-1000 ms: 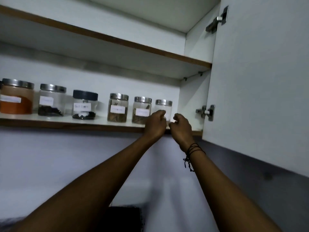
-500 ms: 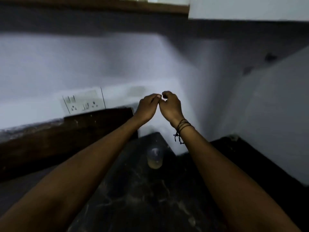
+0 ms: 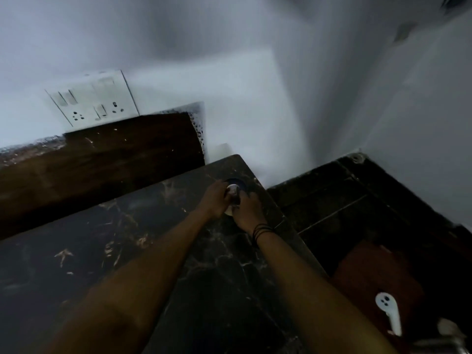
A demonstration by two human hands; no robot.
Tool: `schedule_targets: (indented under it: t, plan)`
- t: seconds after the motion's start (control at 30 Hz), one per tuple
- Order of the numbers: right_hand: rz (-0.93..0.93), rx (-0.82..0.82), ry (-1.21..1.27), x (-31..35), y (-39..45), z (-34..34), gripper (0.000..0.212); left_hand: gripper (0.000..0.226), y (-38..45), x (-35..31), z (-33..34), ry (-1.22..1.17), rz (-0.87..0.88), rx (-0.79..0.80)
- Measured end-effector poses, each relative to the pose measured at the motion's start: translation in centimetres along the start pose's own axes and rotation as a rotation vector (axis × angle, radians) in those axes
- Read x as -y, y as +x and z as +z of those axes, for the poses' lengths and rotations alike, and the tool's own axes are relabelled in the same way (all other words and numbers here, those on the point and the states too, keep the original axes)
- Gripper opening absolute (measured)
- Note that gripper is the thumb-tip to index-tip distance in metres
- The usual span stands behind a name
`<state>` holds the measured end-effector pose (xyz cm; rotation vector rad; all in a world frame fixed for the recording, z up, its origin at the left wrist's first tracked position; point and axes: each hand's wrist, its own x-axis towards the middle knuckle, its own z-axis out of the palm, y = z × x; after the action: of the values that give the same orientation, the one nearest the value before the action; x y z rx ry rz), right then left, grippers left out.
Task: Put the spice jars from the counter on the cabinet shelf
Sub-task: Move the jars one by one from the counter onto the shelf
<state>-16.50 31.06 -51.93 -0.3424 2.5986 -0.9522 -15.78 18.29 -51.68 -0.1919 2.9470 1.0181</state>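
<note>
One spice jar with a shiny metal lid stands near the far right corner of the dark marble counter. My left hand wraps its left side and my right hand wraps its right side, so most of the jar's body is hidden. Black cords circle my right wrist. The cabinet shelf is out of view.
A white switch and socket plate is on the wall above a dark wooden backsplash. Right of the counter's edge lies a dark tiled floor with a reddish mat and a white plug.
My view dropped from the cabinet shelf down to the counter. Both hands came down from the shelf's edge and closed around the jar on the counter.
</note>
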Motion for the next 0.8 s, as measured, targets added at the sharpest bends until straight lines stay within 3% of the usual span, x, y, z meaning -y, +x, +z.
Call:
schedule_targets:
  t: [0.2, 0.33, 0.43, 0.6, 0.63, 0.73, 0.8]
  plan:
    - [-0.027, -0.025, 0.001, -1.9, 0.9, 3.0, 0.072, 0.058, -0.2, 1.6, 2.5, -0.173, -0.137, -0.024]
    - [-0.069, -0.054, 0.001, -2.5, 0.8, 3.7, 0.077, 0.068, -0.1, 1.4, 3.1, -0.381, -0.232, -0.027]
    - [-0.065, -0.106, 0.063, -2.8, 0.8, 3.7, 0.074, 0.062, 0.2, 0.7, 3.0, -0.455, -0.316, -0.098]
    - [-0.172, -0.308, 0.07, -2.8, 0.3, 2.8, 0.073, 0.036, -0.6, 0.1, 2.5, -0.407, -0.255, -0.258]
    - [-0.189, -0.341, 0.107, -2.7, 0.1, 2.3, 0.077, 0.029, -1.0, -0.2, 2.3, -0.433, -0.223, -0.305]
    - [-0.179, -0.355, 0.333, -1.8, -0.1, 0.3, 0.097, 0.038, -1.9, -1.5, 0.8, -0.51, -0.226, -0.403]
    - [-0.2, -0.338, 0.464, -1.0, -0.5, -1.1, 0.099, 0.03, -2.4, -2.1, -0.3, -0.586, -0.221, -0.441]
